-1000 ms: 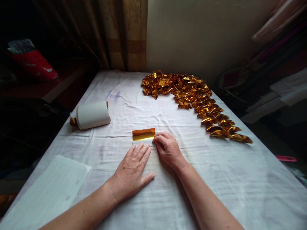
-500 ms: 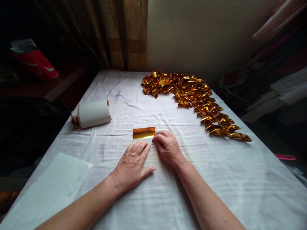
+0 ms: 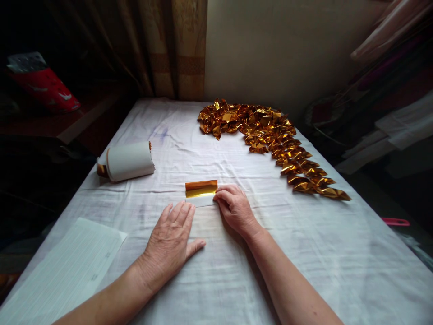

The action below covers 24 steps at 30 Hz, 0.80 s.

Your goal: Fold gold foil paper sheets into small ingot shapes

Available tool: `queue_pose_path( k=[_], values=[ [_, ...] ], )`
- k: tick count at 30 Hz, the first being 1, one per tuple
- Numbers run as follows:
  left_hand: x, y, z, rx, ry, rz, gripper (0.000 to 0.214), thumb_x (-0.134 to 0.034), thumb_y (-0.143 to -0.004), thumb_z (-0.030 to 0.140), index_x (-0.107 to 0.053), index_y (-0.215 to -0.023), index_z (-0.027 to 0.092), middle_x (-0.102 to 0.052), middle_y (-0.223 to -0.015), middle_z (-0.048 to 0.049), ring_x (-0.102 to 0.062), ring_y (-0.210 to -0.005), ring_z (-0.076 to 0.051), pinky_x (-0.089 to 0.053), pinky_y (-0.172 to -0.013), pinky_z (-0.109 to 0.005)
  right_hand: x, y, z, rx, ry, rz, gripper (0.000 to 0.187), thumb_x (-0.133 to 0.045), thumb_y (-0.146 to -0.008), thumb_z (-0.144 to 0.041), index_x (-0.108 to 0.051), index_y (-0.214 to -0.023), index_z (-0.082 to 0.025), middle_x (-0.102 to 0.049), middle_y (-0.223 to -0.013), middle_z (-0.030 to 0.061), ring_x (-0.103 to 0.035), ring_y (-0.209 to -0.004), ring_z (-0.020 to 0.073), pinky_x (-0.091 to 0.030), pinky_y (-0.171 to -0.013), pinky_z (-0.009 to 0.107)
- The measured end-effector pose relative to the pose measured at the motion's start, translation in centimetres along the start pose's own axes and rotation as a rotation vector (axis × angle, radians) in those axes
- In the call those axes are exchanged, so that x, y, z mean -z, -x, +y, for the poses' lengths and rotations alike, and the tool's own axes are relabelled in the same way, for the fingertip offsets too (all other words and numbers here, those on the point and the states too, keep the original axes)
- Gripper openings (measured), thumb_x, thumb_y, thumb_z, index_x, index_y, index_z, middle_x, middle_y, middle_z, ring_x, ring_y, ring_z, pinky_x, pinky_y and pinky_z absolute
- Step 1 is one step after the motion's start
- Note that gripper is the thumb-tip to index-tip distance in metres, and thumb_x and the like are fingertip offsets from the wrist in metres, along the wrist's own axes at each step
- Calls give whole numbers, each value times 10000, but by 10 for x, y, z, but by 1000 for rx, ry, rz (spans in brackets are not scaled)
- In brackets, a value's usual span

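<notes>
A sheet of gold foil paper (image 3: 200, 189), white side up, lies in the middle of the white-clothed table (image 3: 237, 280) with its far edge folded over to show gold. My right hand (image 3: 234, 209) is curled, fingertips pinching the right end of the fold. Flat on the cloth to the left of the sheet rests my left hand (image 3: 172, 239), fingers stretched out together and holding nothing.
A long heap of several folded gold foil pieces (image 3: 270, 140) curves along the far right of the table. A roll of white-backed foil (image 3: 126, 161) lies at the left edge. A lined white sheet (image 3: 64, 271) sits at the near left. Curtains and clutter surround the table.
My left hand has slid left and toward me, off the sheet, uncovering its white near part. My right hand has stayed at the fold's right end.
</notes>
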<state>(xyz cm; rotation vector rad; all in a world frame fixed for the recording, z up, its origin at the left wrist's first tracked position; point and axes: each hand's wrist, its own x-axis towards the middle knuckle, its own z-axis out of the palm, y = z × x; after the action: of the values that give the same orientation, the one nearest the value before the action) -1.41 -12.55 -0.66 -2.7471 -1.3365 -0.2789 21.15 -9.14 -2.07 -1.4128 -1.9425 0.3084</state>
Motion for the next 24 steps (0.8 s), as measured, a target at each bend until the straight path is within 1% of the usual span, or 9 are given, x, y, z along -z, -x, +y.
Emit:
queue_pose_path(
  k=[4, 7, 9, 11, 13, 14, 18, 21, 24],
  values=[
    [3, 1, 7, 46, -36, -12, 733, -519, -868, 633, -530, -1372, 102, -584, -1347, -196, -496, -1269, -370, -275, -1133, -540, -1, 0, 2, -14, 5, -15, 173, -550, -893, -157, -688, -842, -247, -689, -989, 43, -597, -964, 204, -455, -891, 361],
    [2, 1, 8, 51, -45, -13, 736, -524, -868, 622, -510, -1394, 107, -555, -1392, -195, -481, -1299, -372, -290, -1130, -535, 2, 1, -2, -6, 68, -5, 198, -531, -888, -137, -697, -871, -243, -696, -1013, 50, -603, -982, 206, -462, -889, 367],
    [2, 1, 8, 43, -65, -17, 742, -530, -864, 620, -522, -1381, 87, -529, -1420, -207, -473, -1315, -371, -313, -1122, -518, 4, 3, -9, 30, 141, 30, 239, -510, -884, -120, -703, -955, -241, -702, -1090, 59, -600, -1064, 218, -445, -938, 395],
    [2, 0, 8, 32, -87, -25, 740, -527, -867, 616, -533, -1367, 72, -515, -1428, -218, -474, -1320, -371, -329, -1114, -516, 5, 4, -19, 100, 203, 35, 309, -491, -898, -130, -683, -1107, -251, -674, -1230, 61, -546, -1218, 232, -382, -1045, 438],
    [2, 0, 7, 19, -106, -34, 726, -517, -878, 599, -528, -1371, 67, -510, -1430, -223, -488, -1311, -368, -337, -1108, -528, 3, 6, -29, 199, 213, -53, 359, -469, -929, -156, -640, -1225, -266, -631, -1325, 47, -508, -1294, 222, -325, -1117, 448],
    [2, 0, 8, 13, -112, -37, 721, -516, -882, 589, -523, -1375, 63, -503, -1434, -225, -493, -1308, -367, -340, -1104, -533, 2, 7, -33, 232, 213, -135, 370, -455, -948, -177, -616, -1270, -264, -608, -1359, 46, -495, -1314, 222, -317, -1132, 449],
    [2, 0, 8, 22, -100, -45, 734, -534, -875, 575, -520, -1371, 35, -486, -1442, -238, -484, -1316, -374, -339, -1100, -542, -3, 12, -40, 211, 231, -362, 428, -461, -980, -309, -514, -1394, -213, -496, -1470, 69, -415, -1387, 255, -288, -1162, 504],
    [2, 0, 9, 35, -73, -52, 729, -560, -864, 568, -530, -1363, 38, -490, -1438, -244, -484, -1315, -381, -320, -1112, -540, 0, 16, -37, 184, 263, -419, 514, -496, -970, -384, -446, -1450, -208, -400, -1531, 83, -333, -1437, 254, -234, -1191, 516],
    [2, -1, 10, 43, -68, -66, 724, -549, -867, 577, -538, -1356, 42, -496, -1432, -244, -490, -1308, -382, -318, -1114, -539, 8, 22, -30, 167, 303, -428, 553, -502, -967, -407, -414, -1472, -199, -362, -1546, 97, -312, -1446, 261, -210, -1196, 537]
  ],
)
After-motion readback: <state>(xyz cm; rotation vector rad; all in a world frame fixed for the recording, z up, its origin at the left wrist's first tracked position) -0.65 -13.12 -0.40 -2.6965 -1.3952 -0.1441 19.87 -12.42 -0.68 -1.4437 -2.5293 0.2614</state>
